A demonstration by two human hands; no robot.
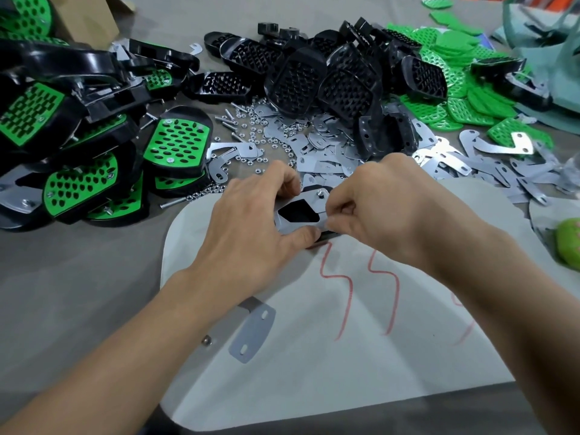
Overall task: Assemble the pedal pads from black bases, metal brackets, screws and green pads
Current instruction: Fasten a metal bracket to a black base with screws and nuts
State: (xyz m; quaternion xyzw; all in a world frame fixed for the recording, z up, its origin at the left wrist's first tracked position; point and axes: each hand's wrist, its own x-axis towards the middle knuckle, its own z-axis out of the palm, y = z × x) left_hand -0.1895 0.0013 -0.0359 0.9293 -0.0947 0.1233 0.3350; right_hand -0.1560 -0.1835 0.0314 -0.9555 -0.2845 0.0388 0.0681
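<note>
At the middle of the table a black base lies upside down with a metal bracket [287, 226] on top of it. A screw [320, 193] stands at the bracket's far corner. My left hand [251, 221] grips the base and bracket from the left, thumb on the near edge. My right hand [379, 205] pinches the bracket's right edge with curled fingers. Finished pedal pads with green pads [175, 146] are heaped at the left. Bare black bases [298, 80] are piled behind, loose green pads [455, 98] at the right.
The work sits on a white sheet [314, 356] with red marks. A spare metal plate [251, 334] lies under my left forearm. Loose brackets [470, 167], nuts and screws [251, 127] are scattered beyond my hands. A cardboard box [88, 17] stands far left.
</note>
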